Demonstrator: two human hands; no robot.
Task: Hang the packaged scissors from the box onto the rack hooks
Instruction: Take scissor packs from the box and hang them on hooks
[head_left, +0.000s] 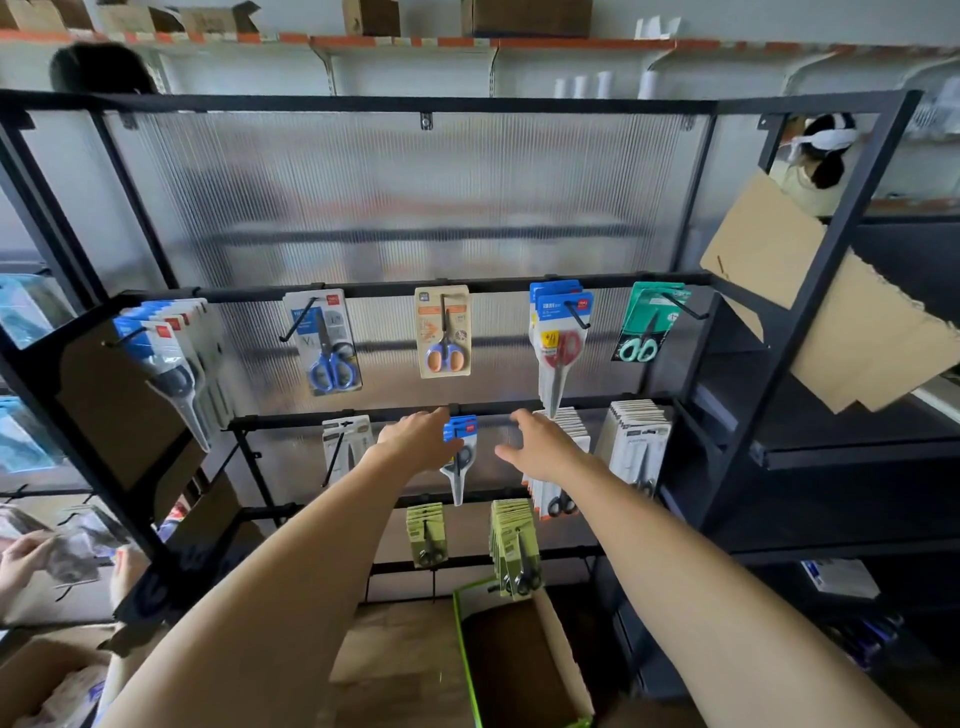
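A packaged pair of scissors (460, 460) with a blue card top and grey handles hangs at the middle of the rack's second bar (291, 420). My left hand (415, 440) reaches up to its left edge and pinches the card's top. To the right, my right hand (540, 446) hovers with fingers spread, holding nothing, in front of a stack of hung packs (563, 499). The cardboard box (462, 649) with a green rim stands below on the floor; its inside looks dark.
Hooks on the bar above carry blue (332, 358), orange (444, 332), red (558, 343) and mint (647, 325) scissors packs. Green packs (511, 545) hang lower. Cardboard flaps (831, 301) jut from the black shelf at right. Another person's hands (26, 561) work at lower left.
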